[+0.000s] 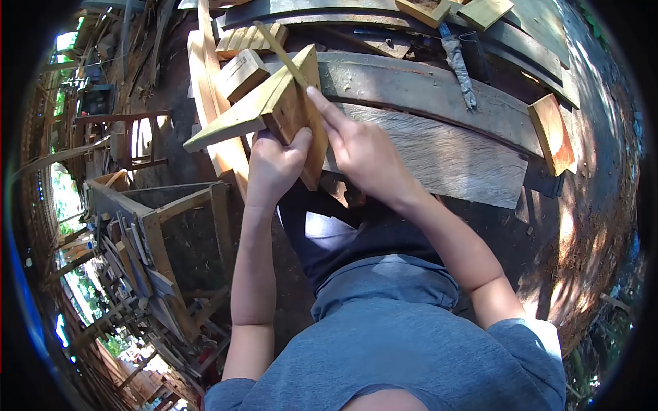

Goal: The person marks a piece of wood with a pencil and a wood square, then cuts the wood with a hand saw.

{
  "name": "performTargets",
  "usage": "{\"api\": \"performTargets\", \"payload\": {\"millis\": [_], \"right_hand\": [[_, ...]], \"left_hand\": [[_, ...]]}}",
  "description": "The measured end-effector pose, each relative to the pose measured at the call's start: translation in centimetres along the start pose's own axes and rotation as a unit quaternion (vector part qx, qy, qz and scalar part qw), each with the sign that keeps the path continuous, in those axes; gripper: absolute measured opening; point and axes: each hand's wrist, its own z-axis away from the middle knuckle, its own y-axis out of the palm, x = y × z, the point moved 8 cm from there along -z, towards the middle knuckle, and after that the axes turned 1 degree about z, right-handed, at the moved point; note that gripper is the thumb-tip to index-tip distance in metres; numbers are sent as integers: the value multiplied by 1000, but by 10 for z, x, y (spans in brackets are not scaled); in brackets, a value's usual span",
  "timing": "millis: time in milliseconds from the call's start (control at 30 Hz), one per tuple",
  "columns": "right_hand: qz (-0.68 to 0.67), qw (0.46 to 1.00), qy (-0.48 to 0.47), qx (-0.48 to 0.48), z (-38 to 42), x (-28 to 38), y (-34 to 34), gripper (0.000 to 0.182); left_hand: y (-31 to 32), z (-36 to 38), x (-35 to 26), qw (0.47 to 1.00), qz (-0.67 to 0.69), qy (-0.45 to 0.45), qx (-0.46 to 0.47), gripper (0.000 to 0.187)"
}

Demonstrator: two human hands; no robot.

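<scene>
My left hand [277, 163] grips an angled wooden piece [271, 99], made of two boards meeting at a corner, from below; its thumb presses on the inner board face. The piece is tilted up over the bench, one board pointing left and the other toward my lap. My right hand [367, 156] holds a thin, light wooden strip [279, 51], index finger stretched along its lower end. That strip slants up and left, overlapping the top edge of the angled piece. My right hand's other fingers are curled and partly hidden.
Behind lies a grey plank bench [411, 85] with a weathered board [439, 154] along its near side. A wood block [552, 133] stands at its right end, and a wrapped tool [458, 72] rests on it. Left are small blocks [243, 74] and a wooden frame with scraps [154, 240].
</scene>
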Motion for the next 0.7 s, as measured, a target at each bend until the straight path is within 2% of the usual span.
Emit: {"api": "performTargets", "payload": {"millis": [33,67,100,167,267,300,367,400,433,467,500,567,600,667,700], "right_hand": [[-15,1000,19,10,-4,-6,1,51],[-36,998,-20,-37,-17,-11,0,51],[-36,998,-22,-42,-30,-16,1,51],[-19,999,-9,-37,-49,-22,0,51],[-3,1000,21,13,-22,-11,-4,52],[6,998,34,50,-7,-8,1,53],[-4,998,20,51,2,-6,-1,53],[-7,999,14,34,-5,-11,-3,52],[-8,1000,4,11,-18,-15,-8,51],[22,999,32,13,-37,-25,-9,48],[39,998,-25,-34,-61,-37,-7,46],[44,999,-4,-5,-76,-42,-11,48],[48,999,-9,-9,-71,-34,-20,48],[89,994,11,61,-32,-13,-31,51],[74,996,-16,57,-13,-2,-38,52]], "left_hand": [[3,2,0,1000,-4,-15,18,29],[3,3,1,1000,-4,-13,18,29],[2,3,2,1000,6,-1,2,29],[2,0,4,1000,13,19,-12,29],[0,-1,-1,995,-28,82,-40,29],[-1,-2,-3,996,-29,81,-41,29],[3,2,6,999,40,-1,-4,28],[4,7,2,999,38,-11,0,28],[6,6,-6,1000,-14,-26,9,28],[6,3,-11,997,-65,-35,14,28],[6,2,-10,997,-66,-29,12,28],[6,-2,6,998,-51,-28,9,29],[3,-2,-1,997,-28,56,-48,31],[0,-5,3,995,-68,55,-44,32],[-1,-5,8,992,-110,50,-33,34]]}}
